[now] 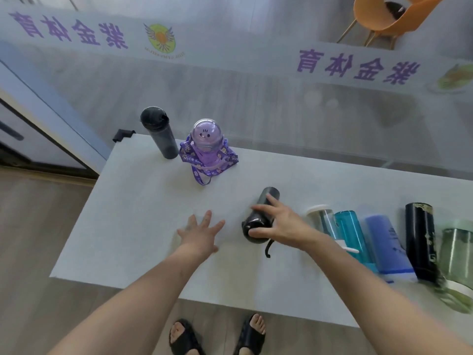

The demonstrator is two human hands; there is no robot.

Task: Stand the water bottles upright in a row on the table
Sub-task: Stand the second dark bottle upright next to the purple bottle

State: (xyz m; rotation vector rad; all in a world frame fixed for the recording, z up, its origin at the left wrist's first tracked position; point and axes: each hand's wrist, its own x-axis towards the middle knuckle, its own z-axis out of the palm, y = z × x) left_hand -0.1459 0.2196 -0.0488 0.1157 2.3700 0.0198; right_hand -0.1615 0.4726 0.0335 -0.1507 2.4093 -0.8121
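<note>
A dark grey bottle (pixel 263 203) lies on its side on the white table (pixel 128 226), and my right hand (pixel 279 224) is wrapped over its cap end. My left hand (pixel 201 233) hovers flat beside it with fingers spread, holding nothing. At the table's far left a tall black bottle (pixel 160 134) and a purple domed bottle (pixel 206 147) with a printed strap stand upright next to each other. On the right, several bottles lie on their sides: a clear one (pixel 321 219), a teal one (pixel 353 234), a blue one (pixel 386 244), a black one (pixel 421 239) and a green one (pixel 458 254).
A glass wall with purple lettering runs right behind the table. A black corner guard (pixel 122 134) marks the far left corner. An orange chair (pixel 389 16) stands beyond the glass. My sandalled feet (pixel 217 336) are at the near edge.
</note>
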